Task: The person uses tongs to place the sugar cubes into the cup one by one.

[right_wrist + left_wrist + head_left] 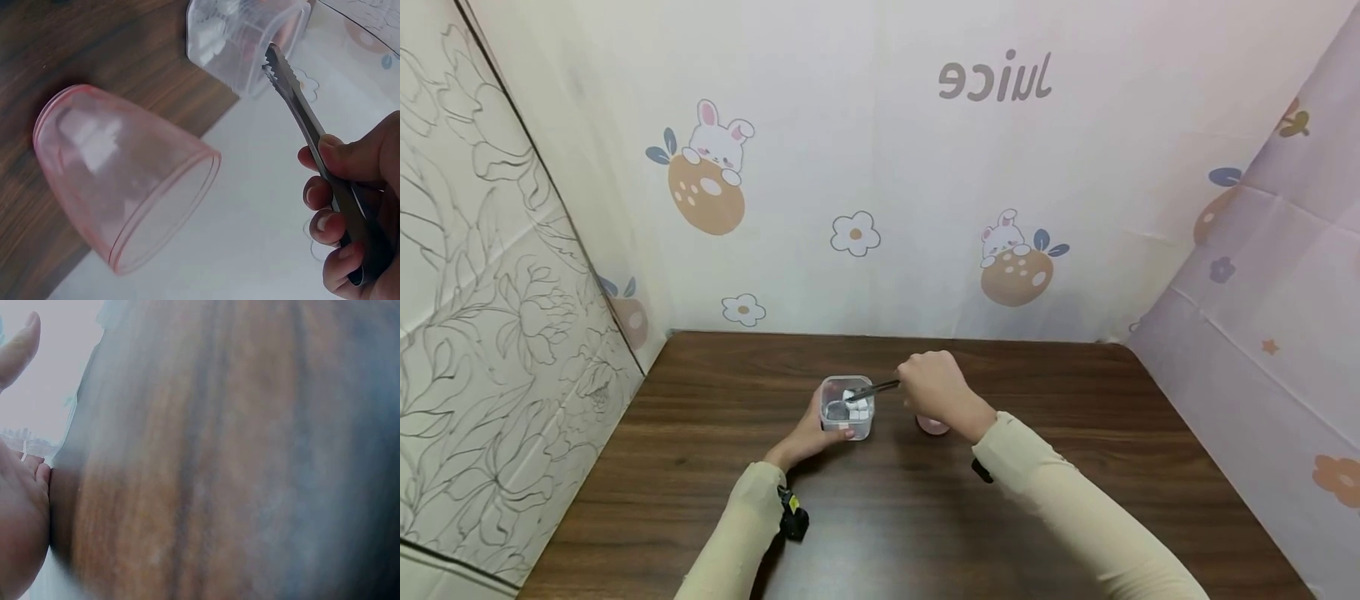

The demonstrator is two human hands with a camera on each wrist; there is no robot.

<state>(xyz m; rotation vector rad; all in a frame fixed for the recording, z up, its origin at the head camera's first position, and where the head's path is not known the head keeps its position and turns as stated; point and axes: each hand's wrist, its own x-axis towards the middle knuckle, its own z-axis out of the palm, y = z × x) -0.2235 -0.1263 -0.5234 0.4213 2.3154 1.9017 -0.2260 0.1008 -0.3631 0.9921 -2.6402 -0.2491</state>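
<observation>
My left hand [807,433] holds a clear plastic container [862,431] from its left side, thumb along the near wall. Several white cubes [858,412] lie inside it. Metal tongs [301,103] with toothed tips are gripped in my right hand [934,383], fingers wrapped around the handle. The tips overlap the container's opening in the head view and appear at its rim in the right wrist view. Below my right hand stands a pink see-through cup [140,187], partly hidden in the head view, with something white [100,147] near its bottom.
A dark wooden table [880,517] carries the container and cup. Behind it hangs a pale curtain [865,150] printed with rabbits and flowers, and a line-drawn floral panel [497,333] stands along the left. Wrist cameras [793,517] are strapped under both sleeves.
</observation>
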